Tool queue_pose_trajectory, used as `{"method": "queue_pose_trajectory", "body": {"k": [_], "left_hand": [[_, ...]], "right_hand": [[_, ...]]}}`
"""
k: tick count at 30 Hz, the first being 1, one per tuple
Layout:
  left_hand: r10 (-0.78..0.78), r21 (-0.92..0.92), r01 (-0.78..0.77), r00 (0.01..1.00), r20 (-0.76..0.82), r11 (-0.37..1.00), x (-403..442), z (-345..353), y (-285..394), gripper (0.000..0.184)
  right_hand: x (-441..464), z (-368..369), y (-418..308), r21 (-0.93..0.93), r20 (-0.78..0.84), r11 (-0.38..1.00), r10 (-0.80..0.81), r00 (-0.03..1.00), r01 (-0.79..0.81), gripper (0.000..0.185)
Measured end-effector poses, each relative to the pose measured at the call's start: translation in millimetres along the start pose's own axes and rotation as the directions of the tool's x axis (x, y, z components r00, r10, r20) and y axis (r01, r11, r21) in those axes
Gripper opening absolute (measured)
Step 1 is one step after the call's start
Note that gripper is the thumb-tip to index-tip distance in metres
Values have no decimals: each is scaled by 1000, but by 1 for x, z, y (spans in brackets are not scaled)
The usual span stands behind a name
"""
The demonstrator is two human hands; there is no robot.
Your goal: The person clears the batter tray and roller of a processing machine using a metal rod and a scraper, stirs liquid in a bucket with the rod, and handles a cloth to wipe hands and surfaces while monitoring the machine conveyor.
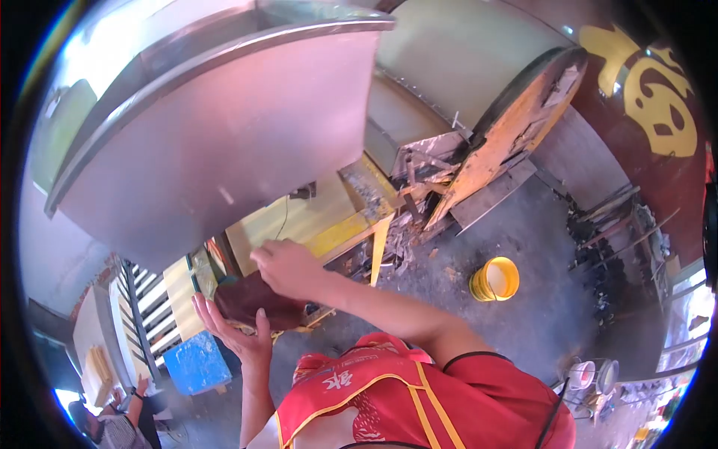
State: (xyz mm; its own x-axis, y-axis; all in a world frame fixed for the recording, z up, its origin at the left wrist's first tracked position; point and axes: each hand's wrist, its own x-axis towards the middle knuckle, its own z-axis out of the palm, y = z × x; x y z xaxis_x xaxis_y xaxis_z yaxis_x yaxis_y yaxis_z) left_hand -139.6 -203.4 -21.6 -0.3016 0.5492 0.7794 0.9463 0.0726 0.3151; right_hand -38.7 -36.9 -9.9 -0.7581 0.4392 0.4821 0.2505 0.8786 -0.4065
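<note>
A dark maroon, smooth-sided object (258, 303) is in front of me beside the wooden table; its exact kind does not show. My left hand (241, 340) is against its near left side, fingers stretched out and thumb apart. Over its upper right part is my right hand (290, 271), closed, with the fingers curled inward. What those fingers hold, if anything, is hidden. Something with green and clear parts (206, 273) shows just behind the maroon object.
A large metal hood (224, 142) hangs over the wooden table (329, 206). A blue box (197, 364) is at lower left, near a seated person (123, 419). To the right are a yellow bucket (494, 279) and a tilted round board (508, 142).
</note>
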Motion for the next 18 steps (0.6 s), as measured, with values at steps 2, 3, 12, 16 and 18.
{"method": "queue_pose_trajectory", "body": {"k": [2,3,12,16,18], "left_hand": [[26,1,-26,999,-35,1000,14,14,16,86],[19,36,-18,1000,-18,999,21,21,24,79],[-33,164,4,985,170,986,61,77,63,53],[-260,288,176,921,289,941,60,90,66,39],[-302,385,164,893,332,908,61,93,68,35]], "right_hand": [[-14,-14,8,95,-238,975,-173,956,200,20],[-25,-34,11,116,-242,970,-180,953,213,28],[-144,-115,125,152,-284,986,-22,958,67,20],[-173,-128,149,206,-212,978,84,974,-40,13],[-177,-132,154,193,-234,981,65,970,-19,12]]}}
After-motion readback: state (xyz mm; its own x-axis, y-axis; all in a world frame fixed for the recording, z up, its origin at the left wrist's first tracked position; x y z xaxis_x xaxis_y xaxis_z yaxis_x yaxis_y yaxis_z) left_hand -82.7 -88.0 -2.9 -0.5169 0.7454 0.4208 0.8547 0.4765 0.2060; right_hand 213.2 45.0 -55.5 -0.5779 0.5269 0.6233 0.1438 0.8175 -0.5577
